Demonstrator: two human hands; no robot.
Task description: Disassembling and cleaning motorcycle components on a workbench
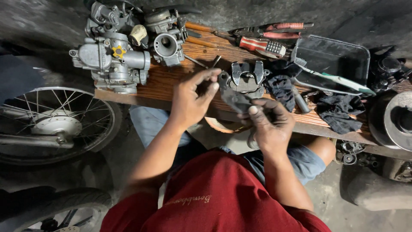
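Both hands meet over the front edge of the worn, reddish wooden plank counter (171, 83), working a flat, dark, greasy metal brake pad (234, 99) with a rounded ear at its upper end. The right hand (268, 124) has its fingers clenched around the pad's lower end, thumb pressed on top. The left hand (193, 101) is half-open, its fingertips (213, 87) pinching the pad's upper ear. Just behind the pad sits a grey cast-metal brake caliper (246, 77) with 2 upright lugs. To the left on the counter stand 2 dull silver cast carburetors (113, 58), one bearing a yellow star-shaped knob. Crumpled black rags (339, 112) lie to the right, beside a black rectangular plastic tray (332, 58) and red-handled pliers (279, 30). A spoked motorcycle wheel (56, 124) rests low on the left.
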